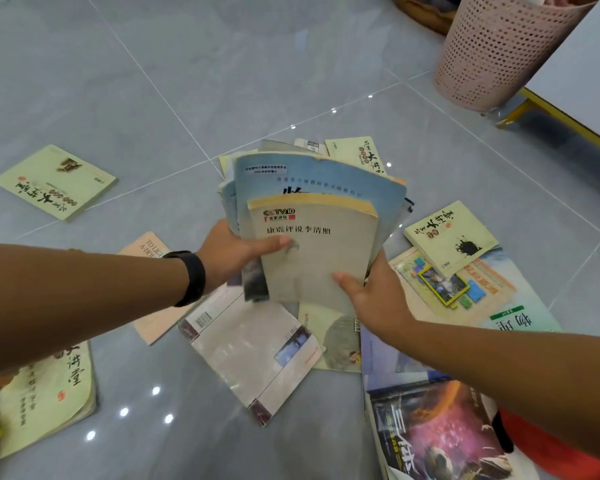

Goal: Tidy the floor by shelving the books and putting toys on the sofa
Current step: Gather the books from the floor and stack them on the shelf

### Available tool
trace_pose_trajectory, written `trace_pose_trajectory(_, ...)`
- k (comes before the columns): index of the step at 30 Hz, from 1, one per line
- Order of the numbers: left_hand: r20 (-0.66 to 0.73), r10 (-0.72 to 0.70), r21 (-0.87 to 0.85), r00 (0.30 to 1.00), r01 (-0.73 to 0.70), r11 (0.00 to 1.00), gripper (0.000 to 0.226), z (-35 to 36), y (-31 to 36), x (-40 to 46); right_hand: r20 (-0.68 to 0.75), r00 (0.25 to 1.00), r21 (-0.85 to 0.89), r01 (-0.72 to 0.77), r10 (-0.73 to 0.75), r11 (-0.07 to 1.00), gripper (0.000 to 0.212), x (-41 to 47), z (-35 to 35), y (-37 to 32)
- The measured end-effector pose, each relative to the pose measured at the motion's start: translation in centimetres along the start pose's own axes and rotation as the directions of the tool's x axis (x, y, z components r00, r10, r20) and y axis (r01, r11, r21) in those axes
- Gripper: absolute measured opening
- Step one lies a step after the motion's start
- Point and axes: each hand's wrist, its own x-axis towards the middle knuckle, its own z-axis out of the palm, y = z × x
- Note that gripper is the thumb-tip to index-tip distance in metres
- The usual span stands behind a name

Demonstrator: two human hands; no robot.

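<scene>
In the head view, the left hand (232, 251) and the right hand (371, 292) together clasp a fanned stack of books (312, 216) above the grey floor (153, 81), thumbs pressed on the front cover. About ten more books lie scattered below, one yellow-green book (54, 181) apart toward the left. Neither shelf nor sofa shows, so most of the tidying appears left.

Two hands, left (234, 251) and right (378, 296), gripped one fanned stack of books (312, 216). At least ten further books lay on the floor (153, 81), five of them pale yellow-green. One pink perforated basket (499, 53) stood nearby
</scene>
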Motion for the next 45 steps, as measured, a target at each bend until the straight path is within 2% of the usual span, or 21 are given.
trace_pose_trajectory(3,0.039,0.078,0.125,0.996,-0.082,0.989,0.044,-0.2,-0.3,0.1,0.025,0.999,0.017,0.047,-0.047,0.999,0.050,1.5,-0.7,-0.2)
trace_pose_trajectory(7,0.069,0.090,0.299,0.994,-0.106,0.948,0.067,-0.3,-1.1,0.2,0.051,0.999,0.012,0.002,-0.003,1.000,0.058,2.7,-1.0,0.9)
trace_pose_trajectory(12,0.143,0.042,0.290,0.989,-0.082,0.953,0.096,1.0,-2.8,0.9,0.090,0.994,0.010,-0.067,0.066,0.998,0.067,3.7,-1.4,1.9)
trace_pose_trajectory(15,0.140,-0.045,0.334,0.989,-0.005,0.942,0.092,1.7,-3.8,1.2,0.101,0.990,-0.012,-0.095,0.096,0.995,0.068,4.6,-1.6,1.7)
trace_pose_trajectory(18,0.089,-0.058,0.350,0.994,0.023,0.936,0.085,1.8,-4.8,1.9,0.111,0.989,-0.031,-0.093,0.096,0.995,0.077,5.9,-2.1,1.4)
trace_pose_trajectory(23,-0.026,-0.080,0.260,0.996,0.084,0.962,0.074,0.9,-6.5,4.5,0.203,0.969,0.016,-0.144,0.138,0.989,0.045,6.6,-1.7,0.8)
trace_pose_trajectory(25,-0.024,-0.078,0.259,0.997,0.082,0.963,0.059,1.2,-6.0,5.0,0.222,0.963,0.046,-0.164,0.150,0.985,0.026,6.8,-1.6,0.3)
trace_pose_trajectory(27,-0.058,-0.087,0.224,0.995,0.098,0.970,0.046,1.7,-5.1,5.7,0.143,0.977,0.128,-0.180,0.161,0.975,0.022,7.0,-1.1,0.3)
trace_pose_trajectory(30,-0.149,-0.057,0.188,0.987,0.085,0.978,0.051,2.5,-4.0,4.5,-0.006,0.978,0.235,-0.201,0.208,0.951,0.024,5.4,-0.1,-0.7)
trace_pose_trajectory(31,-0.171,-0.066,0.170,0.983,0.095,0.981,0.052,3.0,-3.7,3.4,-0.019,0.967,0.266,-0.241,0.255,0.933,0.025,4.4,0.0,-0.9)
trace_pose_trajectory(34,-0.193,-0.233,0.069,0.953,0.251,0.966,0.052,5.2,-3.2,-3.1,0.022,0.913,0.294,-0.395,0.407,0.870,0.033,-1.2,-0.5,-1.2)
trace_pose_trajectory(37,-0.165,-0.478,-0.055,0.863,0.476,0.878,0.045,8.2,-2.9,-11.4,0.085,0.845,0.205,-0.534,0.528,0.821,0.026,-7.9,-2.5,-2.0)
trace_pose_trajectory(39,-0.152,-0.580,-0.113,0.801,0.569,0.815,0.043,9.6,-1.4,-16.5,0.162,0.777,0.118,-0.627,0.608,0.770,0.026,-11.8,-4.3,-3.2)
trace_pose_trajectory(41,-0.132,-0.628,-0.091,0.767,0.622,0.778,0.042,10.6,2.5,-21.1,0.181,0.708,0.072,-0.702,0.683,0.708,0.030,-16.0,-7.1,-6.2)
trace_pose_trajectory(45,-0.070,-0.712,-0.069,0.699,0.708,0.703,0.037,10.6,14.8,-27.6,0.159,0.583,0.178,-0.811,0.797,0.558,0.023,-24.0,-14.0,-15.6)
